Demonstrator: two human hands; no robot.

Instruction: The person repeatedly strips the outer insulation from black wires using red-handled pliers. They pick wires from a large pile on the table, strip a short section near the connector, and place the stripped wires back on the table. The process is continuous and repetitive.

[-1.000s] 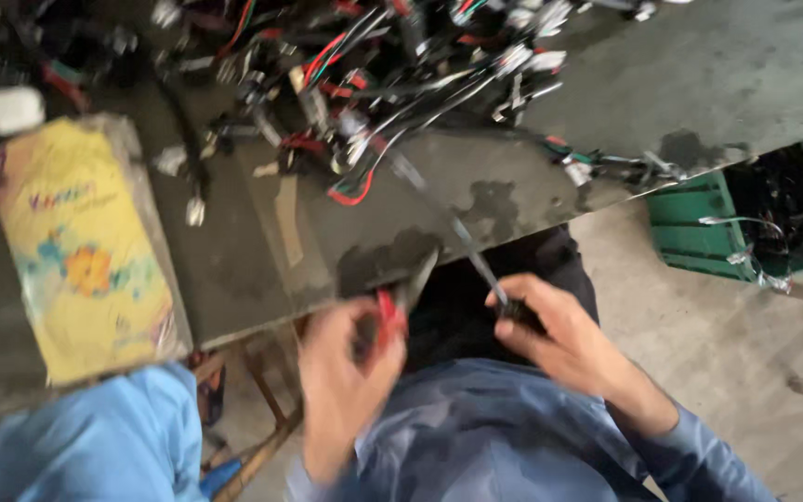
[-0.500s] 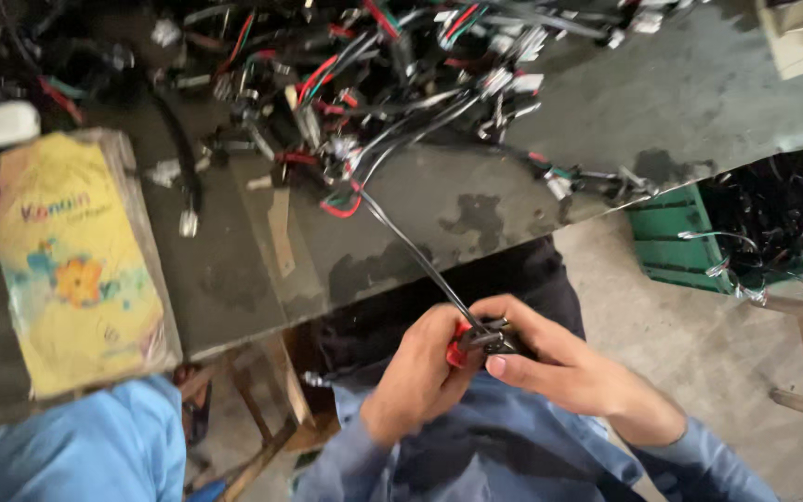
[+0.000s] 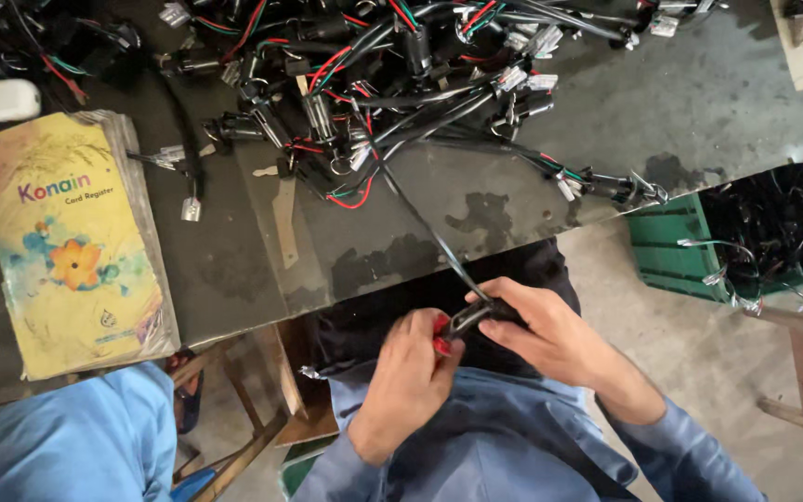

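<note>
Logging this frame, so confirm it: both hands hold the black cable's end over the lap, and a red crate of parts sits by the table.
One detail is wrong: the crate is green, not red, as the head view shows. Left hand and right hand do hold the black cable end.

I see a dark, worn table top (image 3: 532, 130), matt in most places but with a dull sheen and blotchy stains near its front edge. The tangled wire harnesses (image 3: 374, 84) at the far side have smooth, slightly glossy plastic insulation in black, red and green, with pale plastic connectors. At the left lies a yellow paper register book (image 3: 72, 251) in a shiny clear cover, my sleeves (image 3: 504, 446) are soft matt blue cloth, and the crate (image 3: 671, 246) on the right looks like green ribbed plastic.
</note>
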